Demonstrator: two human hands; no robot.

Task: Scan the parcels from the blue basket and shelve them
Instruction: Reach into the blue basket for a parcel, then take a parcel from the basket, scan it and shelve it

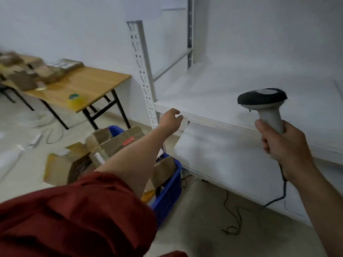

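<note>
My right hand grips the grey handle of a barcode scanner with a black head, held up in front of the white shelf; its cable hangs down to the floor. My left hand reaches forward with loosely curled fingers and holds nothing, close to the shelf's front edge. Below my left arm stands the blue basket on the floor, filled with several brown cardboard parcels. The shelf boards I can see are bare.
A white perforated shelf upright stands just left of my left hand. A wooden folding table at the left carries more cardboard boxes and a roll of tape. Cables lie on the floor under the shelf.
</note>
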